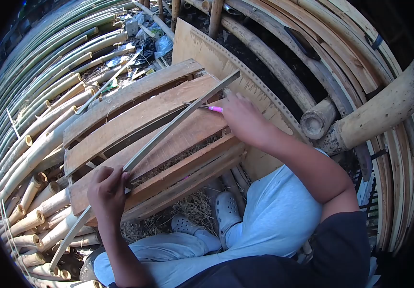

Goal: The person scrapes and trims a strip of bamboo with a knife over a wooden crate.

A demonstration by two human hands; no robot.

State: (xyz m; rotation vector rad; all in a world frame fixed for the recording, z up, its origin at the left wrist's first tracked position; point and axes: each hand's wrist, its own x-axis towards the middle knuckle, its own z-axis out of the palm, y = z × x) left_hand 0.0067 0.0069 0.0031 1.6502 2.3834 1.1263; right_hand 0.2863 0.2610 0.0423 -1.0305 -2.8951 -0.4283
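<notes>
A long thin bamboo strip (168, 128) slants across a low bench of wooden slats (135, 120), from lower left to upper right. My left hand (107, 186) is closed around its lower part, at the bench's near left corner. In my right hand (241, 117) is a pink-handled knife (215, 109), its dark, narrow blade pointing left near the strip's upper part. The fingers of this hand are curled and partly hidden; whether they also touch the strip, I cannot tell.
Many bamboo poles (48, 129) lie stacked on the left. A plywood sheet (264, 113) leans behind the bench. Thick bamboo poles (370, 117) and long split pieces (360, 53) crowd the right side. Plastic litter (161, 45) lies at the back; straw (149, 223) covers the ground near my feet.
</notes>
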